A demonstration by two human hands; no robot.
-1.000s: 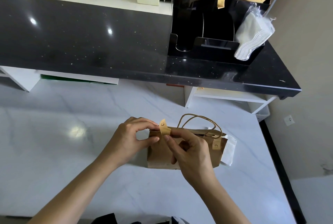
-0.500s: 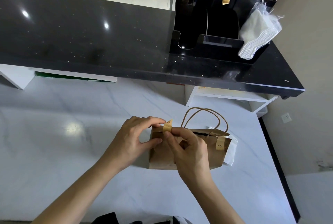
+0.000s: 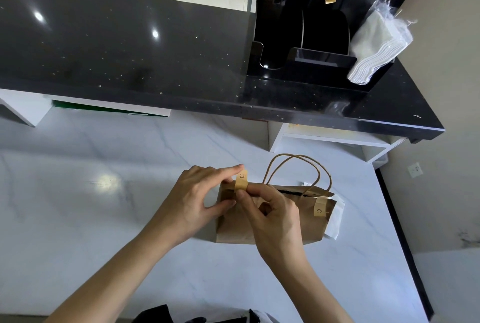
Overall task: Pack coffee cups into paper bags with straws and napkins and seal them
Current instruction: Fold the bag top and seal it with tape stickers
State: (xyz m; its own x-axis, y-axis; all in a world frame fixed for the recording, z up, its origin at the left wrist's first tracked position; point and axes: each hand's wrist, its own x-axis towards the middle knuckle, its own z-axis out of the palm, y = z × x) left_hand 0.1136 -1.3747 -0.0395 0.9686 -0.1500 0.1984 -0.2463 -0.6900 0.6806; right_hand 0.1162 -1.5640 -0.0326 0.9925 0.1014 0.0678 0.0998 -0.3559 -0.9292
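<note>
On the counter: 1 paper bag [image 3: 270, 226] w/ 2 handles [image 3: 298, 169], 2 smiley stickers [image 3: 241, 179], 2 hands [image 3: 192, 200], 1 napkin stack [image 3: 374, 44].

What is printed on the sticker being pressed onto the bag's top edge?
A small dark smiley face on a tan sticker, seen in the head view.

A paper bag [image 3: 272, 218] lies on the near desk [image 3: 104, 205], right of centre. Both hands meet at its far left edge, the left hand [image 3: 192, 200] left of the right hand [image 3: 272, 216]. Behind, on the raised far counter [image 3: 130, 50], an organizer [image 3: 311, 63] sits at the right, holding napkins [image 3: 374, 47] in its right end.
</note>
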